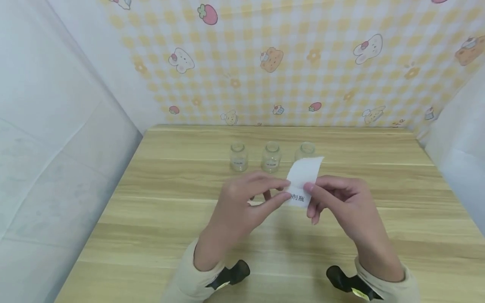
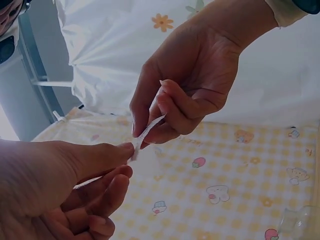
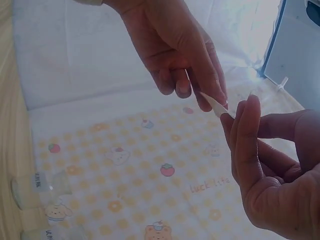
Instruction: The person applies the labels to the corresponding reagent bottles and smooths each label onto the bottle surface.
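Bending at its top, a white printed paper label (image 1: 304, 170) is pinched above the wood-grain tabletop (image 1: 151, 219) by thumb and fingertip of both left hand (image 1: 242, 204) and right hand (image 1: 350, 202). Beyond stand three clear glass jars (image 1: 238, 155), the right one partly hidden, before a yellow checked cloth (image 1: 235, 42).

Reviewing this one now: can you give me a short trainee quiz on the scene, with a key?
1. How many glass jars stand on the table?
2. In the head view, which jar does the white label partly cover? A) left B) middle C) right
3. True or false: the left hand and right hand both pinch the label.

Key: 1. Three. 2. C. 3. True.
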The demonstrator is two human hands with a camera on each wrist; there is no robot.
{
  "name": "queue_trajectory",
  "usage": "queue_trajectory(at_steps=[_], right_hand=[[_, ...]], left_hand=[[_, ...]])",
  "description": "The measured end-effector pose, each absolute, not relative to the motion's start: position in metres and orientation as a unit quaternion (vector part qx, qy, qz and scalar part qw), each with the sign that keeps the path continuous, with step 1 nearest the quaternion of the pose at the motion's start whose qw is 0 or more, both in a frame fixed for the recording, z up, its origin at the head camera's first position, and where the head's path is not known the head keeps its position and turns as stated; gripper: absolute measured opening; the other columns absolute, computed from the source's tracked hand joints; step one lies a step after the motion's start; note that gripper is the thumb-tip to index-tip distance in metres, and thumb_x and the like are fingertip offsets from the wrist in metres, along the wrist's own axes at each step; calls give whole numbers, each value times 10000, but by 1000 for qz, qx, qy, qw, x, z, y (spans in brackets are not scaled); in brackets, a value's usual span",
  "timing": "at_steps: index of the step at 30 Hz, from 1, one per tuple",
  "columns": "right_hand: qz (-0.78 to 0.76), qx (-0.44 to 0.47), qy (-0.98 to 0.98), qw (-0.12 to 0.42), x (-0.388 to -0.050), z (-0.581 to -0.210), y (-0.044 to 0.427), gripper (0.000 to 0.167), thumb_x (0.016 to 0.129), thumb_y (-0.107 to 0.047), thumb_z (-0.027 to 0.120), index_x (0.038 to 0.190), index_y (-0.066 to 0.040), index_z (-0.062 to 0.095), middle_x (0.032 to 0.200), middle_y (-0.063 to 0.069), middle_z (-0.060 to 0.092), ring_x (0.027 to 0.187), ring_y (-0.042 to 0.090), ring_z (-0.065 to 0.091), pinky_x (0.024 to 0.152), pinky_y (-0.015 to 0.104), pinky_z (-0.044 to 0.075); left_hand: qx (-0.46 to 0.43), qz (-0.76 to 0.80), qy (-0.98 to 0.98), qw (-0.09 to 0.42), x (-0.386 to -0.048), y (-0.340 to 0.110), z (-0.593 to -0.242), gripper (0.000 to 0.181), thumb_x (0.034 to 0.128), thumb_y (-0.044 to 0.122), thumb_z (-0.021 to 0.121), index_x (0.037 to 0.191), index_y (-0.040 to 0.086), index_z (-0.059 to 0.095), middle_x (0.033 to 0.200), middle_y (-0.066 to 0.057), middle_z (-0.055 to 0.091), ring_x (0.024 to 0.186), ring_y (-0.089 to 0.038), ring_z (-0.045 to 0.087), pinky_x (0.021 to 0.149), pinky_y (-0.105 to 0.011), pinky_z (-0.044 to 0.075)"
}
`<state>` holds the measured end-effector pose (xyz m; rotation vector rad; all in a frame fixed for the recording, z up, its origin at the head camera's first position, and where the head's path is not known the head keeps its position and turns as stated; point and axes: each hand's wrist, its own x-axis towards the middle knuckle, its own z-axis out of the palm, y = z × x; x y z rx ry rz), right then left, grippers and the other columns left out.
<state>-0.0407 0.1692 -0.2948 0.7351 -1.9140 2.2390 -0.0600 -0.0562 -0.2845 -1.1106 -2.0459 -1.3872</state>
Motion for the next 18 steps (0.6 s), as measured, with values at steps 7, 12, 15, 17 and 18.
queue_trajectory(at_steps=[7, 12, 15, 17, 18], right_hand=[[743, 277, -606, 59, -42, -297, 171, 308, 933, 249, 502, 981, 71, 748, 692, 101, 684, 577, 167, 648, 513, 286, 551], [727, 275, -627, 47, -40, -291, 171, 267, 960, 212, 498, 955, 64, 720, 681, 82, 673, 583, 175, 643, 512, 308, 553], [725, 263, -635, 40, -38, -290, 170, 247, 966, 197, 501, 941, 63, 707, 658, 77, 662, 566, 179, 634, 500, 312, 547], [734, 269, -622, 41, -39, -292, 170, 255, 962, 208, 493, 949, 78, 712, 656, 91, 661, 561, 185, 630, 495, 310, 542], [739, 272, -615, 42, -39, -293, 169, 267, 962, 212, 487, 953, 77, 718, 658, 96, 663, 562, 187, 631, 496, 307, 541]], left_hand=[[-386, -492, -755, 197, -59, -56, -284, 244, 837, 58, 856, 1074, 45, 799, 892, 9, 758, 763, -40, 644, 621, -188, 449], [-382, -505, -752, 181, -58, -56, -285, 290, 855, 51, 840, 1138, 44, 776, 949, 9, 763, 802, -31, 657, 633, -216, 467], [-384, -515, -741, 192, -58, -54, -285, 289, 866, 21, 820, 1148, 26, 762, 932, -17, 767, 791, -55, 669, 623, -229, 480], [-386, -519, -734, 206, -58, -53, -285, 293, 868, 6, 813, 1153, 29, 751, 894, -28, 764, 773, -69, 671, 615, -228, 479], [-388, -520, -730, 214, -58, -52, -285, 299, 866, -5, 811, 1157, 25, 744, 888, -34, 765, 767, -75, 674, 612, -225, 477]])
